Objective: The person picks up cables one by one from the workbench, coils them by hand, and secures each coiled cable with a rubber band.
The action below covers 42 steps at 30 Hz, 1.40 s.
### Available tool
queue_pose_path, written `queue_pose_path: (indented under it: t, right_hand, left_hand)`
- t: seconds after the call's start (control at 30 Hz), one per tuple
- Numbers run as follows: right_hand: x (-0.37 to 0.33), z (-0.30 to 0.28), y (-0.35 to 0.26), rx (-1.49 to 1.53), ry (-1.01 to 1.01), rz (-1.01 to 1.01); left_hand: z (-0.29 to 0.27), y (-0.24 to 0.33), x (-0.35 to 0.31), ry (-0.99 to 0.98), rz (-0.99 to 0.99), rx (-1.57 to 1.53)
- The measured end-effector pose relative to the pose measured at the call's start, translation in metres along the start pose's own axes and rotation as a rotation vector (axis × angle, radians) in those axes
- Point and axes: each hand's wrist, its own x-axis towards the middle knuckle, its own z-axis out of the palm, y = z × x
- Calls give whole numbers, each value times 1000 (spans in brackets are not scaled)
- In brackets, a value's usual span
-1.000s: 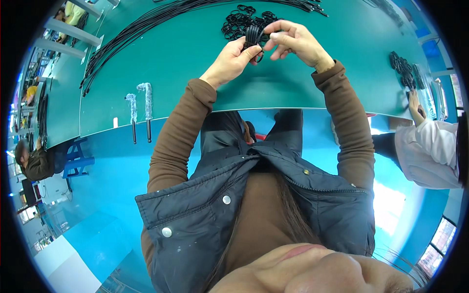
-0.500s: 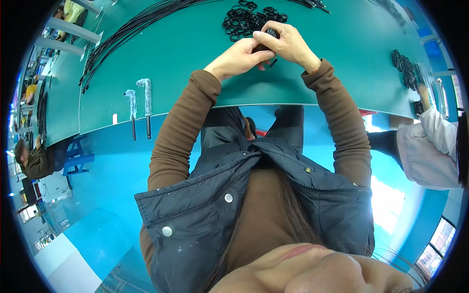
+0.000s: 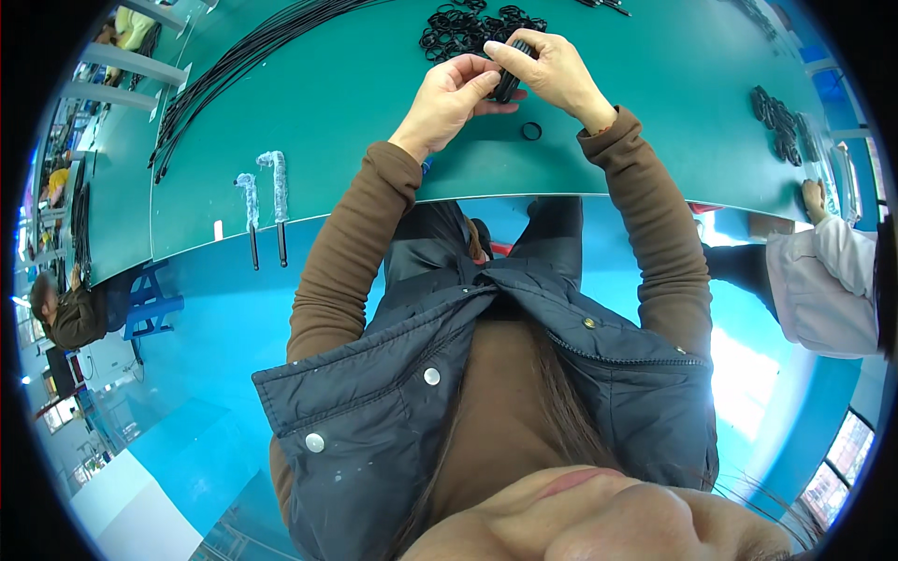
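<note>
Both hands are raised over the green table point(image 3: 355, 112). My right hand point(image 3: 552, 70) grips a small stack of black rubber rings point(image 3: 508, 82) between thumb and fingers. My left hand point(image 3: 449, 93) pinches the same stack from the left side. One loose black ring point(image 3: 531, 131) lies flat on the table just below my right hand. A heap of more black rings point(image 3: 463, 26) sits on the table beyond my hands.
Long black cables point(image 3: 234, 65) fan across the table's far left. Two wrapped black rods point(image 3: 265, 201) lie at the table's near edge on the left. Another pile of black parts point(image 3: 781, 122) lies at the right, near a seated person's hand point(image 3: 814, 196). Another person point(image 3: 65, 313) sits far left.
Both hands with the ring stack have shifted slightly farther from the table's near edge, toward the heap. A single ring now lies exposed on the table below them.
</note>
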Motion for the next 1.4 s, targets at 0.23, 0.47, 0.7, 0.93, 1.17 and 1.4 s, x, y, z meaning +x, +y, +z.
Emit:
queue_pose_path:
  t: [0.23, 0.47, 0.7, 0.93, 1.17, 1.4]
  right_hand:
    - [-7, -2, -1, 59, -19, 45]
    - [-11, -2, 3, 57, 30, 106]
    - [-19, -4, -9, 52, 17, 141]
    - [-29, -23, -1, 532, -232, 146]
    - [-27, -21, 1, 261, -215, -153]
    - [-34, -21, 4, 286, -151, -63]
  left_hand:
    - [6, 2, 3, 58, -65, 195]
    - [13, 6, -2, -1, -149, -88]
    - [8, -5, -7, -52, -108, 166]
    - [12, -2, -11, -24, -80, -15]
    - [19, 6, -17, -88, -104, -9]
    - [32, 3, -34, -4, -20, -4]
